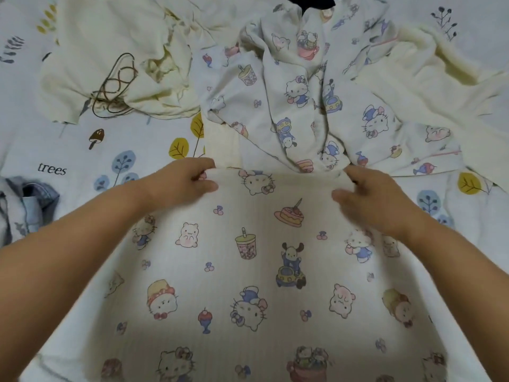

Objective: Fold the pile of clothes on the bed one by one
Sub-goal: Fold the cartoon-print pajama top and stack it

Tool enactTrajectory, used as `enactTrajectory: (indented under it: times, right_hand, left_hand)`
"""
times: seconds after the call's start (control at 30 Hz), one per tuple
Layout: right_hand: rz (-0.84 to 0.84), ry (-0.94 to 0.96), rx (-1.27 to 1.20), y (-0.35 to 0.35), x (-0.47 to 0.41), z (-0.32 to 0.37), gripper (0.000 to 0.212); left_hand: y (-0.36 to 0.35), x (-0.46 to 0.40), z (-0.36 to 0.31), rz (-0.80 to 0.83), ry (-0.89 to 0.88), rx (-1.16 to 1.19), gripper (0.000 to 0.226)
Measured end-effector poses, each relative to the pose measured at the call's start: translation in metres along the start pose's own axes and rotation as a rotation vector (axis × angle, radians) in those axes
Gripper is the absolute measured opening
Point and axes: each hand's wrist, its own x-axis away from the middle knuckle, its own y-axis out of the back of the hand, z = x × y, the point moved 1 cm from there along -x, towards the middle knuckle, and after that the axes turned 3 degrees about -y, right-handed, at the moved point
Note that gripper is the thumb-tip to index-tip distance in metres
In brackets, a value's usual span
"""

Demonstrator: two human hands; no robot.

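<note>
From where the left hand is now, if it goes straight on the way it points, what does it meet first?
The left hand grips the far edge of the cartoon-print garment, pointing away and slightly right. Straight on, it would probably first meet the crumpled matching cartoon-print garment just beyond, though depth is unclear.

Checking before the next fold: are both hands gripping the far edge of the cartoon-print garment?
Yes, the left hand and right hand each pinch the cartoon-print garment at its far edge.
</note>
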Motion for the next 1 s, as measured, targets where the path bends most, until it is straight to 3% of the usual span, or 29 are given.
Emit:
enactTrajectory:
  times: [0.03, 0.1, 0.2, 0.27, 0.37, 0.43, 0.53, 0.73, 0.83, 0.9, 1.0]
  right_hand:
    - [0.04, -0.048, -0.126, 0.005, 0.003, 0.002, 0.019]
    - [0.012, -0.138, -0.182, 0.004, -0.001, -0.003, 0.008]
    - [-0.199, -0.336, 0.308, -0.015, -0.011, 0.006, 0.042]
    - [-0.362, -0.271, 0.533, -0.03, -0.008, 0.021, 0.057]
    - [-0.493, -0.099, 0.522, -0.07, 0.02, 0.036, 0.063]
    - [-0.322, -0.118, 0.599, -0.098, 0.041, 0.035, 0.07]
    - [-0.021, -0.249, 0.664, -0.125, 0.051, -0.001, 0.073]
    - [0.009, -0.273, 0.667, -0.117, 0.048, -0.005, 0.067]
    - [-0.197, -0.211, 0.58, -0.115, 0.079, 0.017, 0.066]
    - [-0.292, -0.124, 0.535, -0.127, 0.113, 0.023, 0.063]
    - [-0.11, -0.108, 0.589, -0.152, 0.154, 0.014, 0.062]
  left_hand:
    - [0.004, 0.002, 0.001, 0.03, 0.034, 0.123, 0.028]
    - [0.006, 0.003, 0.0, 0.027, 0.097, 0.184, 0.037]
    - [-0.006, -0.001, -0.011, -0.16, 0.221, -0.323, 0.03]
    - [-0.027, 0.006, -0.024, -0.342, 0.157, -0.547, 0.05]
    - [-0.073, 0.036, -0.039, -0.463, -0.057, -0.52, 0.06]
    - [-0.104, 0.057, -0.03, -0.291, -0.056, -0.545, 0.066]
    - [-0.126, 0.069, 0.008, -0.1, 0.08, -0.591, 0.066]
    - [-0.122, 0.067, 0.001, -0.122, 0.15, -0.597, 0.068]
    - [-0.13, 0.1, -0.03, -0.31, 0.107, -0.488, 0.067]
    - [-0.154, 0.13, -0.04, -0.322, 0.018, -0.437, 0.064]
    - [-0.185, 0.158, -0.031, -0.177, 0.01, -0.465, 0.063]
